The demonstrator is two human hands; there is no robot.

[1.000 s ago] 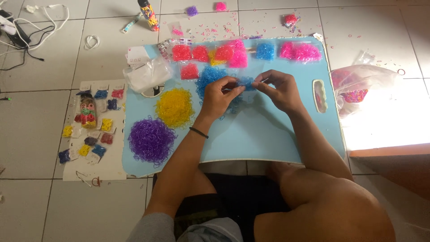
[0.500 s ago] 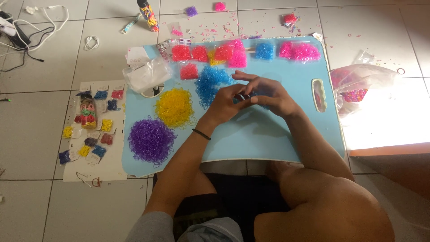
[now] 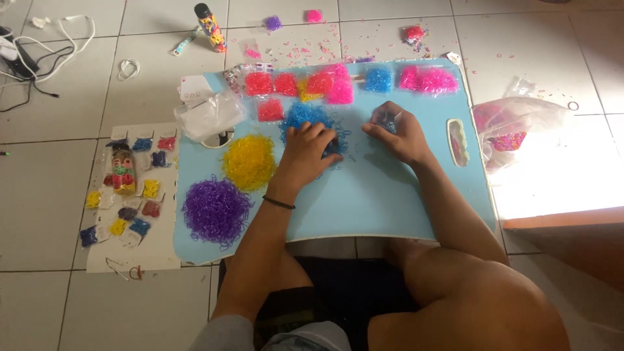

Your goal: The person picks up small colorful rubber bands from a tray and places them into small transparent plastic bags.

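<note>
My left hand [image 3: 305, 151] lies palm down on the pile of small blue rubber bands [image 3: 303, 116], its fingers spread over the pile's right edge. A black band circles that wrist. To the right, my right hand [image 3: 398, 133] is curled around a small bunch of blue bands [image 3: 383, 119], just above the light blue board [image 3: 383, 195]. A few loose blue bands lie between the two hands.
On the board are a yellow band pile [image 3: 249, 160], a purple pile [image 3: 216, 209], and red, pink and blue packets [image 3: 338, 83] along the far edge. A white sheet with small band figures [image 3: 123, 188] lies left. A clear bag [image 3: 513, 123] sits right, cables far left.
My hands were joined over the board's middle working the blue bands. Now they are apart: the left one has gone to the blue pile, the right one has moved right.
</note>
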